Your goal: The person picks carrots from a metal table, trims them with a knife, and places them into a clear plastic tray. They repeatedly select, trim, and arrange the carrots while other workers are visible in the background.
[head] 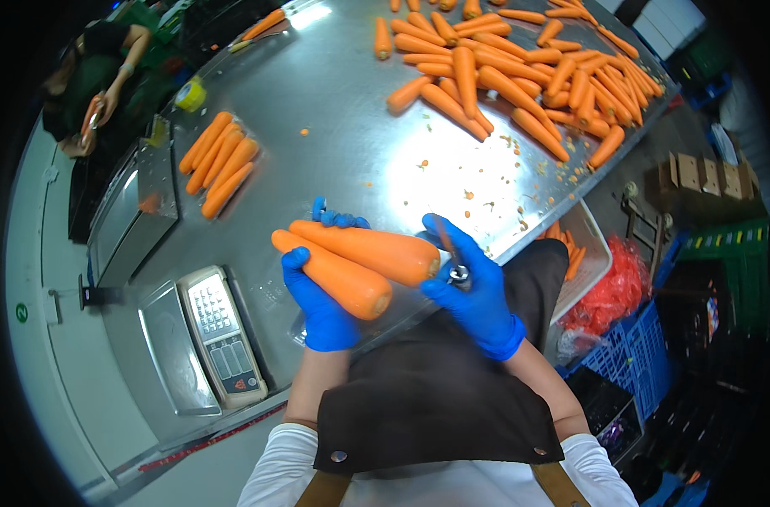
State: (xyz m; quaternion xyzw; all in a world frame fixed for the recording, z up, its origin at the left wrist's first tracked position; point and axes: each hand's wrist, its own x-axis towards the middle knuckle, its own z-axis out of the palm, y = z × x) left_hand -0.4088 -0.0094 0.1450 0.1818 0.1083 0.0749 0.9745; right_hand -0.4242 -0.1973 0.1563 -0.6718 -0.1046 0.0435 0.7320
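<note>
My left hand (324,310), in a blue glove, holds two large carrots side by side, a nearer carrot (334,272) and a farther carrot (375,250). Their thick stem ends point right. My right hand (470,285), gloved too, is closed around a small metal tool, perhaps a knife or peeler (459,274); its fingertips are beside the farther carrot's stem end. Beyond my left hand, a clear-wrapped pack of carrots (220,161) lies on the stainless steel table (296,158). A large pile of loose carrots (518,70) covers the far right part, with trimmings scattered before it.
A digital scale (223,342) stands at left near the table edge, with a metal machine (134,209) behind it. A roll of yellow tape (190,95) lies farther back. Another person (99,89) works at far left. A white crate (587,253) and red plastic bags (613,288) are right.
</note>
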